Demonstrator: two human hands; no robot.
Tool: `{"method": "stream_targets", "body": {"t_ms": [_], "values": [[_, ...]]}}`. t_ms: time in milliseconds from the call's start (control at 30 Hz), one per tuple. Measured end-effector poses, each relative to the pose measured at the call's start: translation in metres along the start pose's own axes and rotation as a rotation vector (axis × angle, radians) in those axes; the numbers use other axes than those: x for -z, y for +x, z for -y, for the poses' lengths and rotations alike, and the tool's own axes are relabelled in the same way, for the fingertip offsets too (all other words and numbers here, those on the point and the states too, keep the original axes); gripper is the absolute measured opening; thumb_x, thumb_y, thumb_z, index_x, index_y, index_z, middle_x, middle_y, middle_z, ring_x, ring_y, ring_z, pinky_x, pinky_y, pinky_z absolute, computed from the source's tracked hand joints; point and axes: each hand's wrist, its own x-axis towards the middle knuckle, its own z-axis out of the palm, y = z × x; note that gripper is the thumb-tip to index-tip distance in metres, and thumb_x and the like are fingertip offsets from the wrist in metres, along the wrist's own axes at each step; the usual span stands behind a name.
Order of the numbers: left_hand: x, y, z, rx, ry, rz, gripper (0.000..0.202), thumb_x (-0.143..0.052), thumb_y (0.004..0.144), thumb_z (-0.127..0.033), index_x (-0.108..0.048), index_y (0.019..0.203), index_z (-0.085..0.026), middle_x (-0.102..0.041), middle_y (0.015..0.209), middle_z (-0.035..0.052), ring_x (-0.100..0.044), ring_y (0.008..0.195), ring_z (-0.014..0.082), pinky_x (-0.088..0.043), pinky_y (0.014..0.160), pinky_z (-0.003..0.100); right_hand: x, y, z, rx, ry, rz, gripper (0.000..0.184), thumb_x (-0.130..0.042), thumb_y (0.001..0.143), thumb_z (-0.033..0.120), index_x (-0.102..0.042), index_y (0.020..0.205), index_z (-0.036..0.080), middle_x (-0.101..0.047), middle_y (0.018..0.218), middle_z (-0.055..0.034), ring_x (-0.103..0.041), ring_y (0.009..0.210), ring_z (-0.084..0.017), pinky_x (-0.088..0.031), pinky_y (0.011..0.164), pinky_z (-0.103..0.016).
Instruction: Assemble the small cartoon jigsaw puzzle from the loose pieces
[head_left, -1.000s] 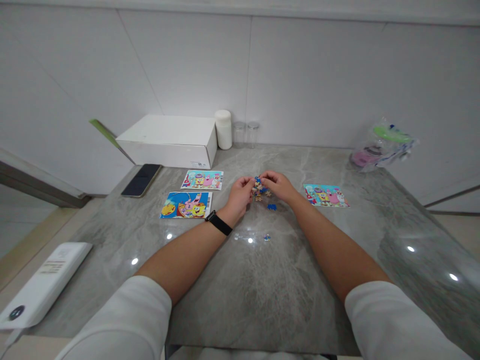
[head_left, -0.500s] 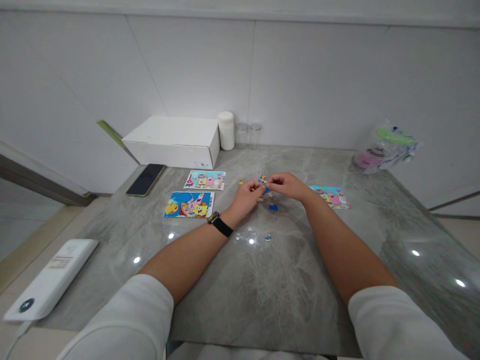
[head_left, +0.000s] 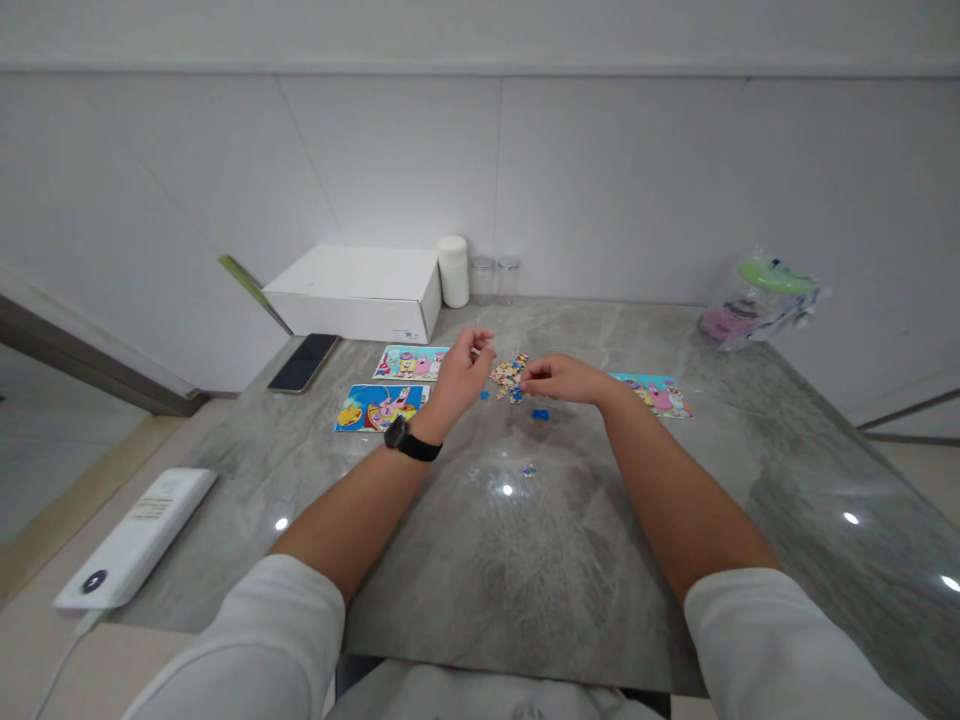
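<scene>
A small heap of loose jigsaw pieces (head_left: 509,375) lies in the middle of the grey marble table (head_left: 525,540). My left hand (head_left: 459,372), with a black watch on the wrist, is raised just left of the heap, its fingertips pinched on a tiny piece I cannot make out well. My right hand (head_left: 559,379) rests on the table at the heap's right edge, fingers pinched together at the pieces. A single blue piece (head_left: 540,414) lies just in front of my right hand, and another small piece (head_left: 529,469) lies nearer me.
Two cartoon picture cards (head_left: 381,407) (head_left: 410,362) lie left of the heap, a third (head_left: 654,393) on the right. At the back stand a white box (head_left: 360,293), a white jar (head_left: 453,271) and two clear jars (head_left: 495,278). A phone (head_left: 303,362), a white device (head_left: 139,538), a plastic bag (head_left: 757,300).
My left hand has lifted away from the heap to the left, pinching. My right hand has stayed at the pieces. The camera has tilted slightly.
</scene>
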Motion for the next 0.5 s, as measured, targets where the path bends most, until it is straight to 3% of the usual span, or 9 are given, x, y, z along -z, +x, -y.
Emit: {"method": "stream_targets", "body": {"t_ms": [133, 233, 333, 500], "values": [[0.039, -0.005, -0.014, -0.049, 0.132, 0.022, 0.025, -0.06, 0.094, -0.027, -0.066, 0.118, -0.02, -0.068, 0.1, 0.0025, -0.058, 0.073, 0.0121, -0.045, 0.069, 0.024, -0.018, 0.008, 0.006, 0.032, -0.165, -0.022, 0.031, -0.061, 0.085, 0.046, -0.072, 0.074, 0.018, -0.055, 0.063, 0.0035, -0.045, 0.061, -0.013, -0.03, 0.061, -0.027], [0.057, -0.026, -0.009, -0.103, 0.307, 0.12, 0.02, -0.062, 0.094, -0.025, -0.069, 0.112, -0.021, -0.071, 0.097, 0.0023, -0.058, 0.073, 0.0134, -0.046, 0.072, 0.025, -0.033, 0.016, 0.006, 0.034, -0.252, -0.055, 0.027, -0.063, 0.084, 0.041, -0.073, 0.072, 0.018, -0.058, 0.062, 0.0026, -0.048, 0.061, -0.014, -0.03, 0.06, -0.027], [0.06, -0.052, 0.005, -0.175, 0.426, 0.254, 0.017, -0.062, 0.094, -0.023, -0.069, 0.11, -0.021, -0.071, 0.101, 0.003, -0.059, 0.077, 0.0148, -0.047, 0.077, 0.028, -0.046, 0.022, 0.001, 0.025, -0.259, -0.056, 0.022, -0.065, 0.083, 0.036, -0.076, 0.074, 0.019, -0.063, 0.063, 0.0017, -0.052, 0.062, -0.014, -0.032, 0.061, -0.027], [0.042, -0.076, 0.022, -0.28, 0.527, 0.456, 0.014, -0.061, 0.097, -0.021, -0.069, 0.109, -0.02, -0.07, 0.109, 0.0058, -0.063, 0.09, 0.0179, -0.052, 0.087, 0.032, -0.056, 0.028, -0.008, 0.0, -0.25, -0.041, 0.022, -0.065, 0.083, 0.036, -0.078, 0.076, 0.019, -0.067, 0.064, 0.0019, -0.053, 0.062, -0.013, -0.033, 0.06, -0.025]]}}
